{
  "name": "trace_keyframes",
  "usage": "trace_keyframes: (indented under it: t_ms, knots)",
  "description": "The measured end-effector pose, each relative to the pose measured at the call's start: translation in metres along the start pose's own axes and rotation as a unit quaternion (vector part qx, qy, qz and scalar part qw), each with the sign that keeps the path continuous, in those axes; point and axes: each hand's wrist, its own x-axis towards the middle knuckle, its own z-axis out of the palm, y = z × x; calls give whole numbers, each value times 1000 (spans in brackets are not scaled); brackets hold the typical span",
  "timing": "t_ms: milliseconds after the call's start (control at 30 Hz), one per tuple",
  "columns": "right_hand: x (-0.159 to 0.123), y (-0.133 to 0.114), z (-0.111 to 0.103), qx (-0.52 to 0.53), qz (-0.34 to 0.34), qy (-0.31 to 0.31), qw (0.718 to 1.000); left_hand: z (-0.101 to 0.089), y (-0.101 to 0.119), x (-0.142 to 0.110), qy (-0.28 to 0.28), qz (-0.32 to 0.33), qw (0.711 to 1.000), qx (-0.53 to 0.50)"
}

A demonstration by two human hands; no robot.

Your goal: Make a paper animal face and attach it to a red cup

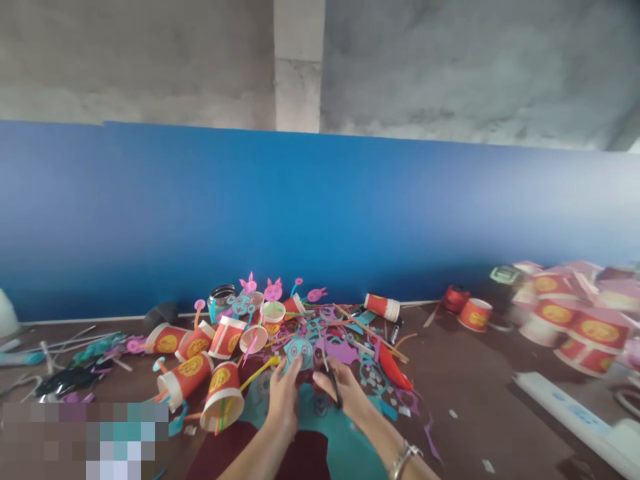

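My left hand (286,387) pinches a light blue paper cut-out (299,352) with an animal face drawn on it, raised over the table. Close to its right edge, my right hand (345,387) grips a pair of scissors (329,373) with dark handles, blades pointing up and away from me. Whether the blades touch the paper I cannot tell. Beneath both hands lies a teal sheet (345,447). Behind them spreads a heap of purple and blue paper scraps (340,350).
Several red paper cups (187,377) with straws lie to the left, some with pink animal faces (273,290). Stacked cups (383,307) lie at the back. On the right stand a cup (475,315), a cup pile (585,320) and a long white box (570,410). A blue partition (310,213) closes the back.
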Motion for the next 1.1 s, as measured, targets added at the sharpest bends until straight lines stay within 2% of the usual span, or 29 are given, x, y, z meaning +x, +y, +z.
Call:
trace_keyframes:
  t_ms: [100, 333, 567, 767, 1100]
  knots:
    - [-5, 7, 7, -9, 61, -51, 997, -4, 0, 4, -5, -9, 1000, 4]
    - [-6, 1, 16, 0, 89, -38, 995, -2, 2, 0, -29, -7, 999, 23]
    - [-7, 6, 14, 1, 95, -39, 995, -3, 1, 2, 2, -6, 1000, 12]
    - [-7, 4, 17, -14, 93, -33, 995, -3, 4, 0, -24, 14, 999, 17]
    - [-6, 7, 20, -18, 68, -15, 997, -4, 0, 3, -1, -2, 1000, 7]
